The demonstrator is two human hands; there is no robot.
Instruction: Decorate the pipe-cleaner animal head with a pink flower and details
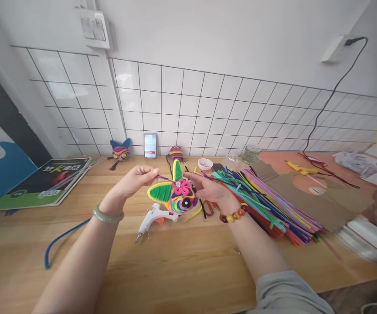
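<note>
A colourful pipe-cleaner animal head (pixel 179 196) with green, yellow-edged ears, a pink flower and a black eye is held up over the table. My right hand (pixel 209 189) grips it from the right side, its fingers partly hidden behind it. My left hand (pixel 139 179) is closed, pinching the end of a thin purple strand (pixel 164 178) that runs to the head near the flower. Just below the head, a white glue gun (pixel 155 218) lies on the wooden table (pixel 162 270), nozzle toward the lower left.
Many coloured pipe cleaners (pixel 260 200) lie on cardboard (pixel 332 200) at right. Behind stand a phone (pixel 150 145), a blue-eared head (pixel 120 150), a striped ball (pixel 176 153) and a small bowl (pixel 205 164). A yellow glue gun (pixel 301 168) and a book (pixel 49 179) lie at the sides.
</note>
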